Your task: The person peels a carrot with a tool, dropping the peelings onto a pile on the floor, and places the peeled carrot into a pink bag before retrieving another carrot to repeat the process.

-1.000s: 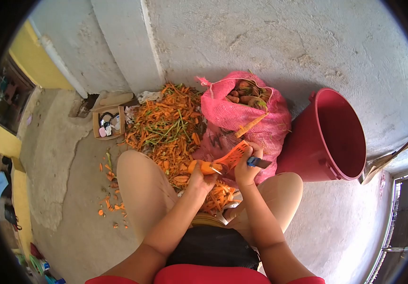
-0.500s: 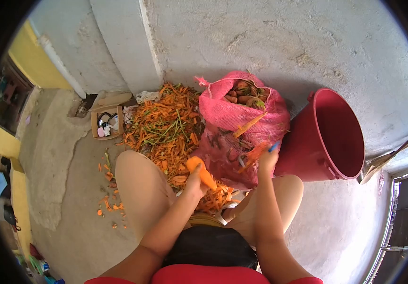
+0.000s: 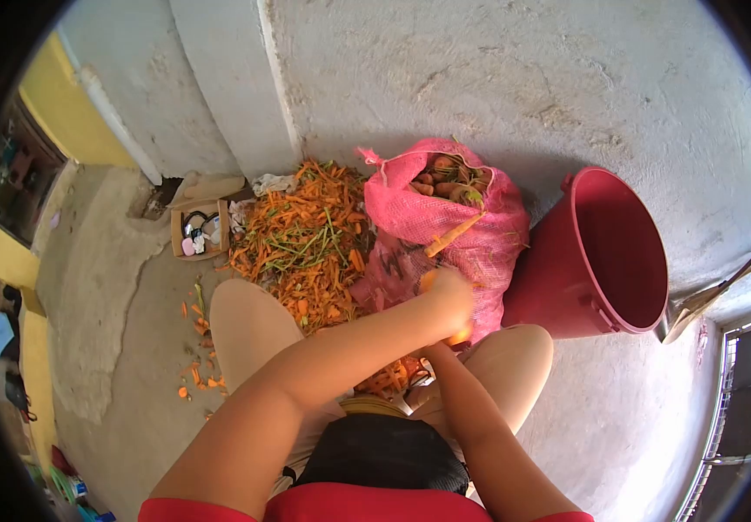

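Note:
My left hand (image 3: pixel 450 306) reaches across to the right, blurred, its fingers wrapped round a carrot (image 3: pixel 460 336); orange shows on both sides of the fist. My right hand (image 3: pixel 435 350) is tucked beneath the left forearm, so its fingers and whatever they hold are hidden. Just beyond both hands stands a pink mesh sack (image 3: pixel 502 196) with unpeeled carrots (image 3: pixel 447 181) in its mouth. One long carrot (image 3: pixel 455 233) lies against the front of the sack. To the left spreads a heap of carrot peelings (image 3: pixel 306 235) with green stems.
A large red bin (image 3: pixel 549 261) tilts beside the sack, near the grey wall (image 3: pixel 480 70). A small cardboard box (image 3: pixel 200 252) with odds and ends sits left of the heap. Loose scraps (image 3: pixel 197 374) dot the concrete floor (image 3: pixel 167 348). A dustpan-like object (image 3: pixel 684 309) leans at right.
My left hand has swung right with the carrot, crossing over my right hand. My right hand has dropped down and left; the blue-handled tool seen in it before is out of sight.

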{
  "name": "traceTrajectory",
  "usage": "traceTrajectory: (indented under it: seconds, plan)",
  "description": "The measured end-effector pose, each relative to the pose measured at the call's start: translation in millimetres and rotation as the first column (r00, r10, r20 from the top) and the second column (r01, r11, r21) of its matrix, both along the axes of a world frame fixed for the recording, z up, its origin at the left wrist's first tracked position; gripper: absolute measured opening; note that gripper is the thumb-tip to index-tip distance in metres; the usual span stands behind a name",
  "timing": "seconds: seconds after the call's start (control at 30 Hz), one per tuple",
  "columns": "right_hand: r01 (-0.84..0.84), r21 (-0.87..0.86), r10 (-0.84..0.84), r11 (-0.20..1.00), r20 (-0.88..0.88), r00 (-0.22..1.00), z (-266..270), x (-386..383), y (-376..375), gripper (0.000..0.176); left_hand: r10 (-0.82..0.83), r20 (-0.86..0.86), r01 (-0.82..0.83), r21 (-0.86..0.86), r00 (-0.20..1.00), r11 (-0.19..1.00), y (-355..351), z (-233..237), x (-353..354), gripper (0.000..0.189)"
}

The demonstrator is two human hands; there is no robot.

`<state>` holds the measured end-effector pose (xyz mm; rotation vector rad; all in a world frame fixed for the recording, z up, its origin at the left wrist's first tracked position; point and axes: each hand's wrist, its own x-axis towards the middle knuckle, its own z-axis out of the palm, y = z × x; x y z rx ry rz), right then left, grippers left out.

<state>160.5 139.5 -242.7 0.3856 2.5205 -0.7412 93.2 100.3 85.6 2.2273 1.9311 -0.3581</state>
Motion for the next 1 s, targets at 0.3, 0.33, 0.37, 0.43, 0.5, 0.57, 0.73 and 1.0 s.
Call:
traceTrajectory:
  seconds: [0.3,0.33,0.37,0.43,0.5,0.57,0.73,1.0]
  plan:
    - [0.163,-0.057,-0.172,0.985,-0.309,0.935,10.4,-12.0,1.8,0.026,-0.558,0.371,-0.357,0.924,0.742,0.139,75.9,128.3,22.3,0.030]
    - [0.176,-0.029,-0.175,0.984,-0.356,0.918,2.9,-2.0,7.0,0.026,-0.436,0.431,-0.387,0.902,0.790,0.191,75.3,117.0,10.1,0.028]
    - [0.216,-0.002,-0.207,0.976,-0.284,0.936,18.4,6.0,10.2,0.025,-0.369,0.497,-0.431,0.867,0.785,0.249,80.8,97.9,-9.3,0.027]
    - [0.332,0.043,-0.334,0.942,0.062,0.941,118.8,1.9,10.1,0.026,-0.191,0.629,-0.562,0.767,0.753,0.310,90.8,51.3,-52.5,0.024]
    - [0.345,0.036,-0.347,0.938,0.089,0.934,159.9,1.3,8.1,0.026,0.059,0.831,-0.728,0.448,0.553,0.518,91.2,9.3,-97.7,0.022]
    - [0.314,0.024,-0.315,0.949,0.088,0.945,158.5,-2.5,9.0,0.026,0.196,0.688,-0.626,0.457,0.699,0.632,90.6,-27.0,-130.5,0.027]
    - [0.309,-0.044,-0.307,0.950,0.057,0.950,142.5,-13.5,5.7,0.028,0.248,0.238,-0.322,0.356,0.939,0.877,55.9,-94.3,-154.4,0.034]
    - [0.315,-0.053,-0.319,0.947,-0.075,0.945,135.8,-16.8,7.6,0.026,0.141,0.409,-0.241,0.204,0.902,0.949,-5.8,-118.2,-124.0,0.024]
